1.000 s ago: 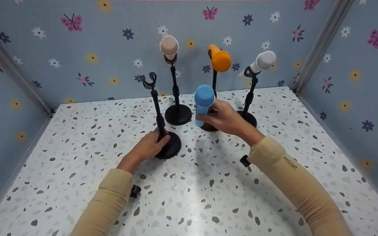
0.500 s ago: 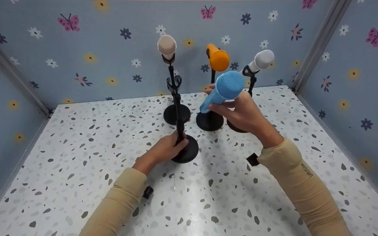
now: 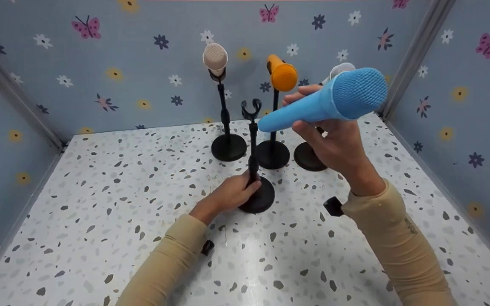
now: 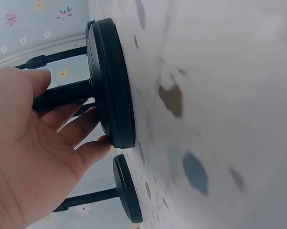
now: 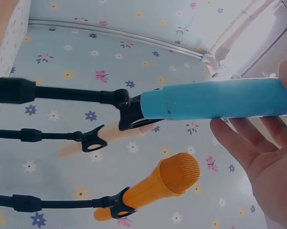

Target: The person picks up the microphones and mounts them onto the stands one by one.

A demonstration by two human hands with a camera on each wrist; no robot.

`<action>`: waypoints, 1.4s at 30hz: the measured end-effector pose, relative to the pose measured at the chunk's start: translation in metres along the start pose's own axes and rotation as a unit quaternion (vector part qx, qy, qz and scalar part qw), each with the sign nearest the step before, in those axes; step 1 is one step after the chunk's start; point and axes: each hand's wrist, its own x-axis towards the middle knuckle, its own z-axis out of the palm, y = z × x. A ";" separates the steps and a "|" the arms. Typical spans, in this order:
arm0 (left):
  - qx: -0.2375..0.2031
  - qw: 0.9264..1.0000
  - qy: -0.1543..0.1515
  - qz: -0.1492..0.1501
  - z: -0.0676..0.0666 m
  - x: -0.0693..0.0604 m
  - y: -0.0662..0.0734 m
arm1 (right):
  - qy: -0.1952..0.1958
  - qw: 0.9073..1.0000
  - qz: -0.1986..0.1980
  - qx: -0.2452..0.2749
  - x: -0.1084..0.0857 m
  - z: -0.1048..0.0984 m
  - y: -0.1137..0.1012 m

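Note:
My left hand (image 3: 232, 194) grips the lower pole of a black microphone stand (image 3: 253, 144), just above its round base (image 4: 115, 86). The U-shaped clip (image 3: 251, 109) on top of this stand faces up. Held up by my right hand (image 3: 340, 146) is a light blue microphone (image 3: 313, 106), its mesh head pointing up and to the right. Its narrow tail is close to the clip in the head view. In the right wrist view the tail of the blue microphone (image 5: 219, 99) overlaps the clip (image 5: 132, 113); whether they touch I cannot tell.
Behind stand several more stands with microphones in their clips: a beige microphone (image 3: 215, 58), an orange microphone (image 3: 283, 76) and a white microphone (image 3: 342, 68), partly hidden by the blue one. Flowered panels (image 3: 134, 85) enclose the speckled table (image 3: 100, 204) at back and sides.
My left hand has brought the stand rightward across the table. My right hand has lifted the blue microphone up and to the right, turning it from near upright to a slant.

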 end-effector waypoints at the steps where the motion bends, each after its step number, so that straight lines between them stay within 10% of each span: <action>1: 0.004 1.000 -0.003 -0.003 0.001 0.002 0.002 | 0.006 1.000 -0.006 0.003 0.002 0.001 -0.001; 18: -0.023 0.999 -0.026 -0.009 -0.004 0.013 0.008 | 0.004 0.998 -0.061 -0.029 0.014 0.004 -0.004; 25: -0.090 0.995 0.024 0.022 -0.019 0.015 0.017 | -0.018 0.995 -0.073 -0.072 0.022 0.004 -0.008; 32: -0.190 0.972 0.088 0.109 -0.030 0.022 0.033 | -0.042 0.992 -0.078 -0.087 0.031 0.005 -0.008; 42: -0.207 0.964 0.126 0.113 -0.045 0.021 0.067 | -0.086 0.988 -0.066 -0.115 0.038 0.006 -0.010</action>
